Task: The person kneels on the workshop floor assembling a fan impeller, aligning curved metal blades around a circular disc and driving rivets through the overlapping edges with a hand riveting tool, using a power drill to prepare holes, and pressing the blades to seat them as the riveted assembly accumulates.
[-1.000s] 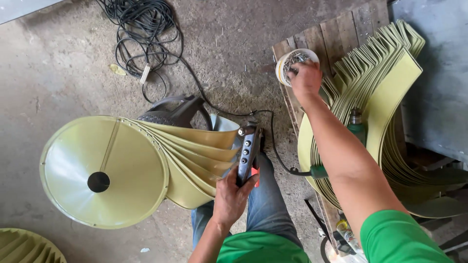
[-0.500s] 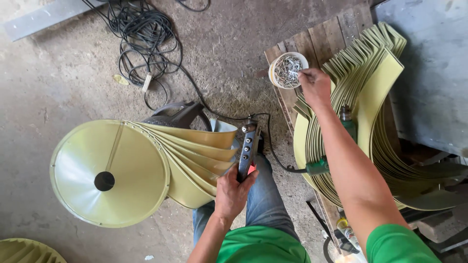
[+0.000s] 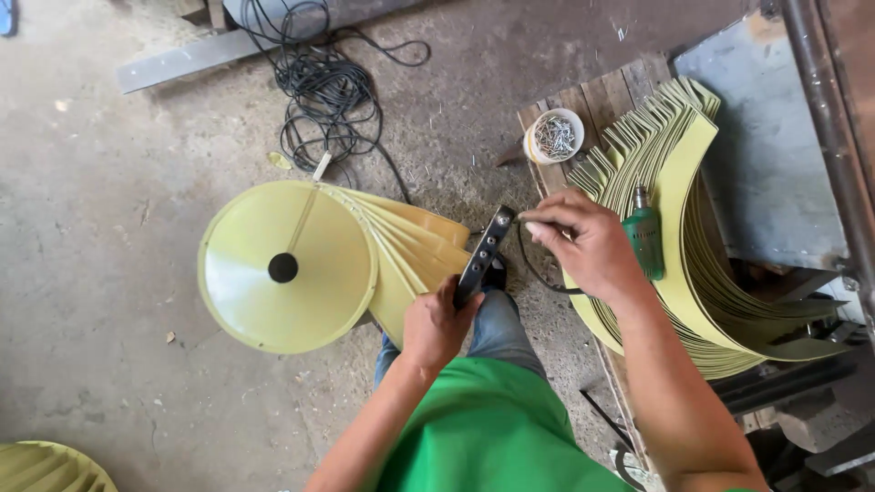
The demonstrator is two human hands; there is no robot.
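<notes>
My right hand [image 3: 588, 244] has come back from the small white cup of rivets [image 3: 553, 137] on the wooden pallet [image 3: 583, 105]. A second ago it was up at that cup. Now it is right by the top end of the black rivet tool [image 3: 483, 255]. My thumb and first finger are pinched shut on something tiny, and I think it is 1 rivet, but it is too small to tell for sure. It looks like I have my little piece and am bringing it to the tool.

My left hand [image 3: 437, 323] is wrapped tight around the low end of the rivet tool. The tool is over my knee, just beside the pale yellow fan wheel [image 3: 287, 264].

The tool is long and thin. Its long way runs from my left hand up and a bit to the right, so its top end points away from me, toward my right fingers.

The fan wheel lies on its side on the concrete floor [image 3: 109, 182], with its round flat face and dark middle hole turned up toward me. A big stack of curved yellow blades [image 3: 702, 237] sits on the pallet, with a green tool [image 3: 645, 237] lying on it. A black cable [image 3: 319, 91] is coiled on the floor.
</notes>
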